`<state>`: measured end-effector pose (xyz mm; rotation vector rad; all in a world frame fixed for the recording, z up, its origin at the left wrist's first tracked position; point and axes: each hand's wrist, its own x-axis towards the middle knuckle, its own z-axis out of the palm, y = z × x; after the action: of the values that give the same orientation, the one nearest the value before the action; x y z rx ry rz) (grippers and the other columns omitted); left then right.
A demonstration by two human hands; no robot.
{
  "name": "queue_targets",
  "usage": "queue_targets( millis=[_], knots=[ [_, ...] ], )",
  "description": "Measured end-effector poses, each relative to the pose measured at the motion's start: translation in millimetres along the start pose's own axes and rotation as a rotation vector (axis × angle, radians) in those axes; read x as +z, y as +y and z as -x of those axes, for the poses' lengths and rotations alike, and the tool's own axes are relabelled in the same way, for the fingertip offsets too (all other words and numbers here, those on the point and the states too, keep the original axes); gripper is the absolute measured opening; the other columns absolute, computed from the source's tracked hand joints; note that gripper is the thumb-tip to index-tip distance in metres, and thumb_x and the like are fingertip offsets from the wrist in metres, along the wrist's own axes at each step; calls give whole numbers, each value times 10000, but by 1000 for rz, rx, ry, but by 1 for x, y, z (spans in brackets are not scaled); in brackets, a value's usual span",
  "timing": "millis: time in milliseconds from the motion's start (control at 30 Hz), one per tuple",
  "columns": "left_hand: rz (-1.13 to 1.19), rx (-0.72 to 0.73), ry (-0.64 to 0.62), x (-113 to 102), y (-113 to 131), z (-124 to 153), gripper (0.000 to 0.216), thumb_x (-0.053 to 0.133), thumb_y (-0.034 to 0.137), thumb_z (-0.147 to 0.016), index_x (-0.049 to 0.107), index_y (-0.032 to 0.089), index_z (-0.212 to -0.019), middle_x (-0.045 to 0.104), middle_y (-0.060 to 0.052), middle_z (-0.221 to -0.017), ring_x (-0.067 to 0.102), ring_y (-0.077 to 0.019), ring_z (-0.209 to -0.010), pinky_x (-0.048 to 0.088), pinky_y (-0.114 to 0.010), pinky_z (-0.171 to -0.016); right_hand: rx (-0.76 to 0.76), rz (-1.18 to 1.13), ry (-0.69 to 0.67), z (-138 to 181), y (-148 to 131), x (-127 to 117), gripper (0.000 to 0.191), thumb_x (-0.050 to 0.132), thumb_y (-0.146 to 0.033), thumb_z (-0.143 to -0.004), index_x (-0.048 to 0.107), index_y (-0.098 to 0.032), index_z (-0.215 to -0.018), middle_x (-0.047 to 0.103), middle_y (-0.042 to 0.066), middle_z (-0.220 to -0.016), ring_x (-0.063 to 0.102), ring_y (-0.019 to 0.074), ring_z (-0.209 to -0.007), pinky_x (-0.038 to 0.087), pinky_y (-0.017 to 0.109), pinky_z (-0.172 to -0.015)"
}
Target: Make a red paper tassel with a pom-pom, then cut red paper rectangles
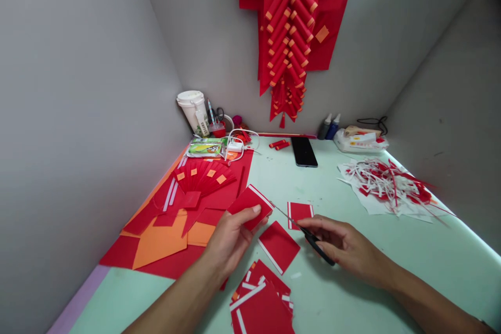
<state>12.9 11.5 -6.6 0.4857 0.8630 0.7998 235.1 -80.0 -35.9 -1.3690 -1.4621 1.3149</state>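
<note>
Between the thumb and fingers of my left hand (234,237) is a red paper piece (250,204) with a white strip along its upper edge. My right hand (348,248) grips black-handled scissors (319,248); their blades point up and left, with the tips at the paper's right corner. Whether the blades are cutting into it I cannot tell. Below the hands, a red card (279,246) with a white strip lies on the table, and another red card (300,215) lies behind the scissors. Nearer to me is a pile of red pieces with white strips (266,308).
Red and orange paper sheets (162,240) and a pleated red fan (203,177) cover the left side. A phone (304,152) lies at the back. Paper scraps (391,185) heap at right. Red paper firecrackers (289,36) hang on the wall. A white cup (193,112) stands back left.
</note>
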Motion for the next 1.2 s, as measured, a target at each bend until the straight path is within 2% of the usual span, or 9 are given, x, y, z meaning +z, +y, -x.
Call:
queue_targets(
  millis=[333, 467, 633, 733, 800, 900, 1033, 1133, 1200],
  knots=[
    [1, 24, -4, 1, 0, 1, 46, 739, 91, -713, 704, 106, -739, 711, -64, -730, 678, -170, -725, 572, -355, -834, -8, 0, 7, 0, 3, 2, 383, 583, -326, -868, 623, -266, -1244, 621, 79, -1138, 581, 205, -934, 472, 318, -792],
    [-9, 13, 8, -1, -1, 1, 39, 743, 108, -717, 709, 101, -736, 712, -70, -746, 679, -167, -734, 576, -338, -833, 35, -139, -19, 0, 1, 1, 384, 589, -357, -879, 611, -280, -1254, 643, 65, -1080, 581, 179, -860, 461, 284, -721],
    [-76, 34, 15, 0, 0, 3, 62, 725, 125, -737, 730, 73, -770, 725, -138, -910, 689, -227, -886, 582, -281, -774, 33, -261, -64, 1, -2, -2, 438, 569, -428, -897, 571, -271, -1306, 640, 66, -1019, 555, 158, -800, 445, 281, -706],
    [-106, 24, 32, 2, 0, 4, 76, 725, 137, -738, 738, 79, -785, 722, -142, -950, 682, -238, -925, 575, -244, -712, 15, -286, -77, 1, 1, -2, 459, 558, -442, -904, 555, -245, -1319, 635, 71, -992, 540, 153, -778, 437, 293, -711],
    [-136, 33, 34, 2, 0, 3, 79, 728, 151, -739, 740, 86, -782, 722, -139, -957, 673, -230, -934, 566, -248, -728, 32, -271, -60, 0, 3, -3, 456, 557, -438, -907, 550, -239, -1317, 630, 71, -988, 532, 150, -761, 424, 292, -690],
    [-236, 145, -48, -1, 0, 2, 98, 723, 168, -746, 749, 128, -832, 722, -108, -969, 650, -201, -965, 531, -254, -818, 50, -265, -29, -2, 6, -3, 439, 575, -421, -901, 553, -242, -1301, 629, 68, -983, 525, 145, -745, 407, 286, -663],
    [-518, 450, -142, -3, 0, 5, 140, 706, 138, -746, 757, 226, -843, 691, -49, -1048, 620, -181, -1035, 473, -243, -894, 41, -316, -22, -3, 7, -3, 447, 622, -414, -872, 560, -245, -1282, 627, 63, -956, 538, 140, -721, 393, 277, -623],
    [-795, 624, -210, -3, -3, 11, 188, 697, 111, -736, 776, 244, -844, 636, -68, -1103, 619, -201, -1036, 477, -274, -904, 4, -442, -46, -2, 6, 0, 556, 687, -464, -803, 546, -240, -1291, 623, 79, -978, 599, 174, -768, 415, 284, -616],
    [-912, 668, -307, -4, -8, 14, 225, 688, 118, -744, 775, 248, -906, 591, -92, -1167, 622, -213, -1042, 504, -278, -868, -27, -541, -71, -1, 5, 2, 617, 741, -456, -752, 536, -253, -1298, 628, 86, -1011, 629, 201, -825, 444, 293, -637]
  ],
)
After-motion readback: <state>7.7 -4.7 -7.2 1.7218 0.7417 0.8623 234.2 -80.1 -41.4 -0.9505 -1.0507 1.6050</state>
